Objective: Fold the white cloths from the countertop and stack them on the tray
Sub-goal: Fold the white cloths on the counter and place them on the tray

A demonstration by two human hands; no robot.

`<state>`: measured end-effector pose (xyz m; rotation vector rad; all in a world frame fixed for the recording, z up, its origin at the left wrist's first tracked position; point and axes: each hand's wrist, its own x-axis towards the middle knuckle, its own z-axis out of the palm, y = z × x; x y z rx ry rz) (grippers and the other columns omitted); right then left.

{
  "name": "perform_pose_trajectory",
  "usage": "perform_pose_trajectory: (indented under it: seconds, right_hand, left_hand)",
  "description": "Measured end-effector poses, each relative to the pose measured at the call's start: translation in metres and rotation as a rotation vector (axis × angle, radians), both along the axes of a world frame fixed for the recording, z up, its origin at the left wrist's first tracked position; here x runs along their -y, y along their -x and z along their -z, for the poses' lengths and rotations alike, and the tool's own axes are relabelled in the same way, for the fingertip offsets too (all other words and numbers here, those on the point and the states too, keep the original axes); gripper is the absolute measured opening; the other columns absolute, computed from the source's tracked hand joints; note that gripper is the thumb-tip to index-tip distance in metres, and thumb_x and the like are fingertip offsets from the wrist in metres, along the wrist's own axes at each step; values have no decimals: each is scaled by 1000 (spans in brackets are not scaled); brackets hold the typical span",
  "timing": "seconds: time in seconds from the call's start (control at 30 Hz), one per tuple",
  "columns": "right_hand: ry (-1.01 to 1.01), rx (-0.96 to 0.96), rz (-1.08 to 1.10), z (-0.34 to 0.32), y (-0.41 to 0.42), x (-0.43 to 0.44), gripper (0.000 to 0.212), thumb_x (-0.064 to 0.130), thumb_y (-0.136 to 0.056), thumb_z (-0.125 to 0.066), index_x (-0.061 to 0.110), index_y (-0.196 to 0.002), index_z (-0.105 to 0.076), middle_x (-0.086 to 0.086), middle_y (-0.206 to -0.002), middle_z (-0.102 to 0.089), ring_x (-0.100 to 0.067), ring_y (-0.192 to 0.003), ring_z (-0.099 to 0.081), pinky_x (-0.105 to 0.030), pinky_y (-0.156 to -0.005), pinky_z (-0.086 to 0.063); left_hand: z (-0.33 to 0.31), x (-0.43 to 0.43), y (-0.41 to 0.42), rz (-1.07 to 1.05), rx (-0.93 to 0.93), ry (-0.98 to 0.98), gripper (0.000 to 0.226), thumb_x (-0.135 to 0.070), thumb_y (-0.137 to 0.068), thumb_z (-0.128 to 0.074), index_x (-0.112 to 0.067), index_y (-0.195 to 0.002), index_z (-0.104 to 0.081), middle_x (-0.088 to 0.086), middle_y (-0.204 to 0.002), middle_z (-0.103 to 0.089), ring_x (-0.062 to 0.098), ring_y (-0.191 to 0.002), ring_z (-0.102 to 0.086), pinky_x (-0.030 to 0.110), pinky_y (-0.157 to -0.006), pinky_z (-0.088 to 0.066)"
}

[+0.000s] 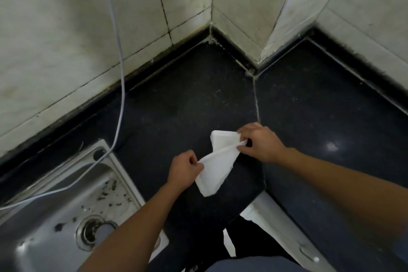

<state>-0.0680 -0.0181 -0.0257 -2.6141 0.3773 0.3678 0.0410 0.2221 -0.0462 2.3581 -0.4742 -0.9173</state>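
Observation:
A white cloth (pixel 215 166) hangs stretched between my two hands above the black countertop (pixel 187 99). My left hand (pixel 184 171) pinches its near-left corner. My right hand (pixel 259 142) grips the far-right edge, where part of the cloth folds back on itself. The lower end of the cloth droops toward the counter's front edge. No tray is in view.
A steel sink (pixel 66 212) with a drain and dark specks sits at the lower left. A thin white cable (pixel 120 104) runs down the tiled wall (pixel 77 28) into the sink. The counter bends around a wall corner (pixel 254 70).

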Motion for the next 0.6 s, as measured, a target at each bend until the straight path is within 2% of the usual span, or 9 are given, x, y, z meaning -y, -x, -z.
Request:
perform_pose_trajectory:
  seconds: [0.07, 0.13, 0.2, 0.33, 0.47, 0.53, 0.6]
  right_hand:
    - [-22, -24, 19, -5, -21, 8, 25, 41, -85, -64, 22, -101, -65, 4, -116, -62, -20, -111, -54, -38, -90, -44]
    - [-73, -24, 76, -9, -49, 7, 20, 39, -87, -61, 24, -100, -63, 0, -107, -64, -22, -101, -58, -35, -80, -45]
    - [-117, 9, 125, -9, -76, -1, 20, 36, -89, -59, 23, -104, -61, -2, -106, -63, -24, -97, -59, -35, -75, -45]
    - [-100, 32, 133, -1, -97, -23, 36, 31, -89, -61, 22, -123, -54, -5, -119, -57, -24, -105, -58, -38, -85, -50]
    - [-106, -40, 211, 19, -73, -30, 36, 27, -87, -63, 22, -122, -54, -3, -117, -58, -22, -103, -59, -36, -83, -50]
    - [-158, -64, 323, 29, -60, -29, 38, 22, -87, -61, 20, -124, -54, -3, -119, -60, -21, -105, -59, -35, -86, -50]
    - [-183, -66, 424, 35, -53, -28, 39, 16, -87, -58, 18, -125, -55, -3, -118, -63, -22, -106, -60, -34, -86, -49]
  left_hand:
    - [-4, -7, -8, -120, 16, 12, 14, -12, -76, -66, -6, -71, -54, 4, -64, -54, 12, -56, -48, 27, -53, -41]
    - [-6, -15, -16, -230, 73, 14, 14, -9, -74, -68, -6, -69, -55, 6, -63, -56, 14, -56, -50, 27, -53, -41]
    - [-6, -24, -24, -345, 134, 10, 11, -8, -73, -68, -6, -71, -57, 5, -65, -58, 15, -59, -52, 24, -52, -39]
    - [1, -42, -31, -514, 128, -37, 5, -6, -78, -65, -9, -80, -61, 3, -74, -60, 21, -73, -59, 23, -59, -42]
    - [7, -54, -20, -462, 181, -148, 22, -14, -82, -68, -12, -102, -60, 4, -98, -57, 19, -82, -57, 30, -73, -45]
    - [6, -54, -9, -392, 244, -203, 23, -18, -84, -67, -16, -105, -59, 3, -107, -51, 18, -84, -56, 30, -73, -46]
    - [7, -51, 3, -237, 291, -195, 16, -18, -86, -62, -16, -102, -61, 1, -107, -52, 18, -90, -55, 30, -72, -46]
